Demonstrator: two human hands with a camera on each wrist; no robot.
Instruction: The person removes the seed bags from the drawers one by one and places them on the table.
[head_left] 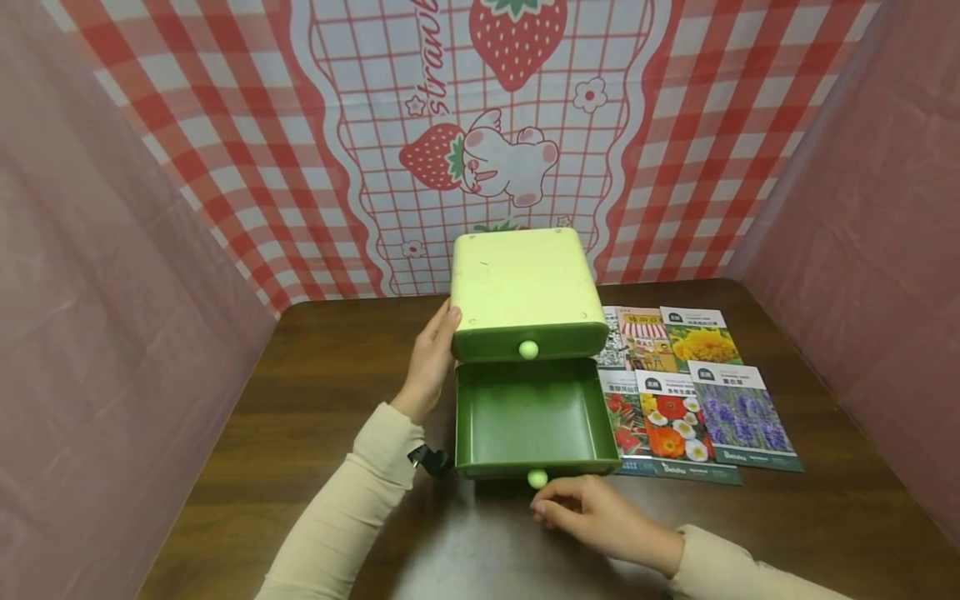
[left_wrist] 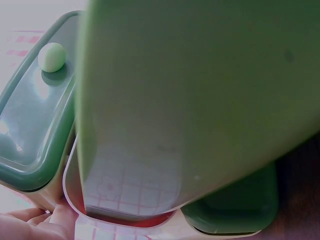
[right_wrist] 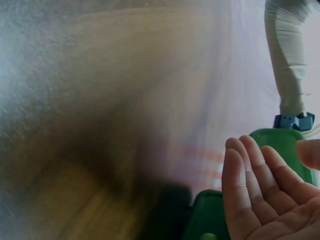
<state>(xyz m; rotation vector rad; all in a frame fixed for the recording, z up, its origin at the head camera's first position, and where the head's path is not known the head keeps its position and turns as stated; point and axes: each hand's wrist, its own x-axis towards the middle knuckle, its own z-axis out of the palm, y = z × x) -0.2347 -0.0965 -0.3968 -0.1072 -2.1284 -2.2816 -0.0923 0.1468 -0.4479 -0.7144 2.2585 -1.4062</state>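
Note:
A small pale-yellow drawer cabinet (head_left: 525, 275) with green drawer fronts stands mid-table. Its upper drawer (head_left: 487, 342) is closed, while the green drawer below (head_left: 532, 417) is pulled out, with nothing inside. In the left wrist view this pulled-out drawer (left_wrist: 190, 100) fills much of the picture, and another green front (left_wrist: 235, 207) shows below it. My left hand (head_left: 431, 358) rests against the cabinet's left side. Just below and right of the pulled-out drawer's round knob (head_left: 537, 478) is my right hand (head_left: 600, 512); its fingers (right_wrist: 255, 185) are relaxed and hold nothing.
To the cabinet's right lie several flower seed packets, among them a purple lavender one (head_left: 742, 417) and a poppy one (head_left: 675, 425). The cabinet hides part of some. A red-and-white strawberry cloth (head_left: 517, 142) hangs behind the brown table (head_left: 322, 450), with pink curtains at both sides.

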